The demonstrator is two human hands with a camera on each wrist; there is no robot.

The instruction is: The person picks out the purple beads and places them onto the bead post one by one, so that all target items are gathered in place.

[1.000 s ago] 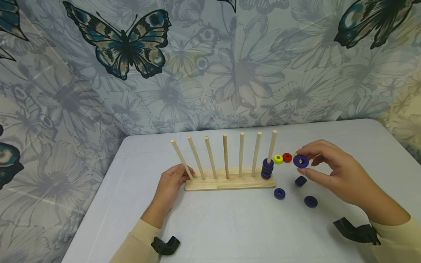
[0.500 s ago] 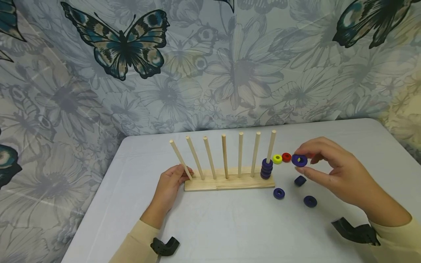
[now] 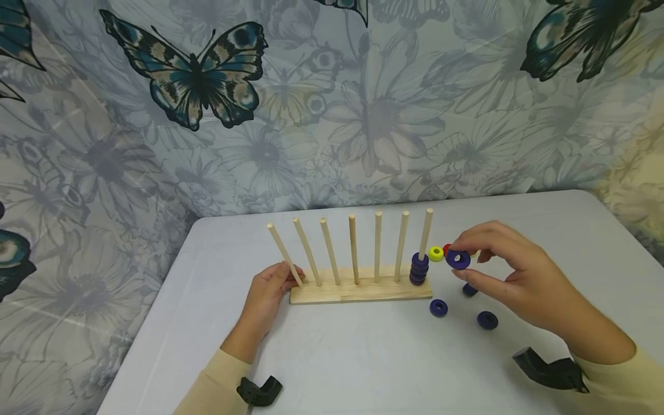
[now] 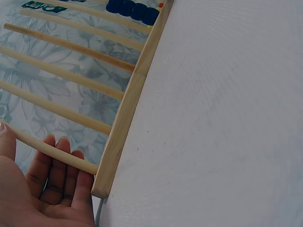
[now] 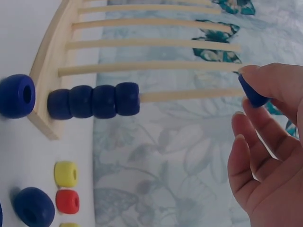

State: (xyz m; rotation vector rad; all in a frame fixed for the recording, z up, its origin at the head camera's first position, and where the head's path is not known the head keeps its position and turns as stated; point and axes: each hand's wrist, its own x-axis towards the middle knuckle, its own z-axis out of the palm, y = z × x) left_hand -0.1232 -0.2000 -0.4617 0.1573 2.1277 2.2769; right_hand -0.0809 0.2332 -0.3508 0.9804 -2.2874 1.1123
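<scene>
- Head view: the right hand (image 3: 510, 276) pinches a blue ring (image 3: 459, 259) in the air, just right of the last peg (image 3: 426, 233). The left hand (image 3: 267, 294) rests its fingers on the left end of the wooden rack (image 3: 358, 291).
- Left wrist view: the left fingers (image 4: 64, 168) lie straight and close together beside the rack's end.
- Right wrist view: thumb and fingertip pinch the ring; four blue rings (image 5: 93, 100) sit on the last peg.

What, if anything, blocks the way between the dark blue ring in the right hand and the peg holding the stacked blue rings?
Nothing visible: the dark blue ring sits right of the rightmost wooden peg, whose top is bare.
</scene>
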